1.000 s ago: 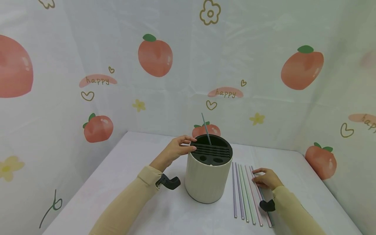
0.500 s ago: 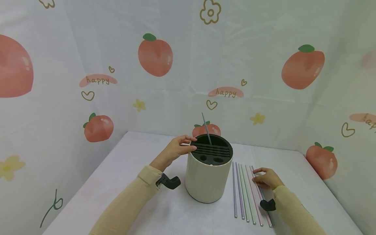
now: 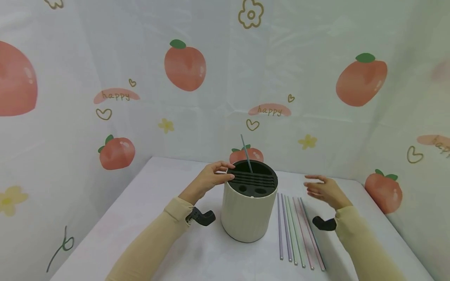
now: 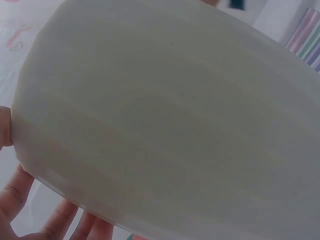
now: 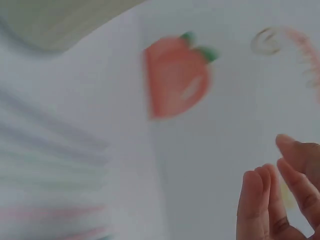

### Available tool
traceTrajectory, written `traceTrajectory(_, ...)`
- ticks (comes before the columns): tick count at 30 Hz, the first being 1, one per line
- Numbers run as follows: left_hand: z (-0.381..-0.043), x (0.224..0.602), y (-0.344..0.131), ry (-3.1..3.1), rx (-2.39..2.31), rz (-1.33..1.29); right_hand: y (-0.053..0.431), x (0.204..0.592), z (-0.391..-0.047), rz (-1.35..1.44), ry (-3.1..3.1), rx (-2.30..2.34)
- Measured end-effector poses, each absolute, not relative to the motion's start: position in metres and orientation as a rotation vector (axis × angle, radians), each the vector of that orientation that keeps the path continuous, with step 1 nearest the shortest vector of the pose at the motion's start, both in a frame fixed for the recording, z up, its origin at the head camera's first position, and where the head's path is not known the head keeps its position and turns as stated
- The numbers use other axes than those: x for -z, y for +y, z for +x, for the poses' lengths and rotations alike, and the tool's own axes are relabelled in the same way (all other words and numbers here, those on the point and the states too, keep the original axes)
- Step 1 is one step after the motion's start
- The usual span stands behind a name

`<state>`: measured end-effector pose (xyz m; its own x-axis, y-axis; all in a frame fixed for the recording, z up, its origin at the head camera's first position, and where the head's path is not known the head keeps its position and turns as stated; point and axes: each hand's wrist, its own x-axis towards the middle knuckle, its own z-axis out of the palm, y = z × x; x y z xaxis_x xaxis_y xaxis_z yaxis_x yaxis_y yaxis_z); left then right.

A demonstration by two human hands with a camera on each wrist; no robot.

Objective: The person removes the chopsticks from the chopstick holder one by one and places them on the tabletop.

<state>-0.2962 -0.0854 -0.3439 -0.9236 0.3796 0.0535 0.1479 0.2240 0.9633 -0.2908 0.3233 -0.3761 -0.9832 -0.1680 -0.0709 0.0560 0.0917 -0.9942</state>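
Observation:
A cream cylindrical knife and utensil holder (image 3: 246, 218) with a slotted black top (image 3: 254, 180) stands upright on the white table. My left hand (image 3: 208, 179) holds its left rim, thumb towards the front, fingers along the side; in the left wrist view the holder's wall fills most of the picture. One thin blue chopstick (image 3: 247, 153) leans in the holder's large rear opening. To the right lies a row of several pastel chopsticks (image 3: 296, 230), purple, green, pink and blue. Above their far ends my right hand (image 3: 325, 191) hovers with fingers spread slightly, holding nothing.
A white cloth backdrop (image 3: 218, 78) printed with peaches hangs behind the table and at both sides. Each wrist carries a black camera mount, as on the left wrist mount (image 3: 202, 217). The table's back edge runs just behind the holder.
My right hand has lifted off the chopsticks and moved up and away, its fingers loosening. The blue chopstick it touched still lies in the row. My left hand stays on the holder.

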Motion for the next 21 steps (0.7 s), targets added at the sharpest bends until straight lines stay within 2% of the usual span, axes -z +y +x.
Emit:
traceTrajectory(7,-0.297,0.344,-0.085,2.281,-1.798,0.491,0.286,0.277,-0.299,-0.479,1.859,2.392)
traceTrajectory(11,-0.298,0.346,-0.085,2.282,-1.799,0.491,0.252,0.241,-0.301,-0.58,1.926,2.407)
traceTrajectory(15,-0.298,0.346,-0.084,2.275,-1.808,0.483,0.219,0.231,-0.304,-0.669,2.018,2.322)
traceTrajectory(21,-0.297,0.346,-0.084,2.271,-1.81,0.483,0.182,0.242,-0.318,-0.657,2.131,2.165)
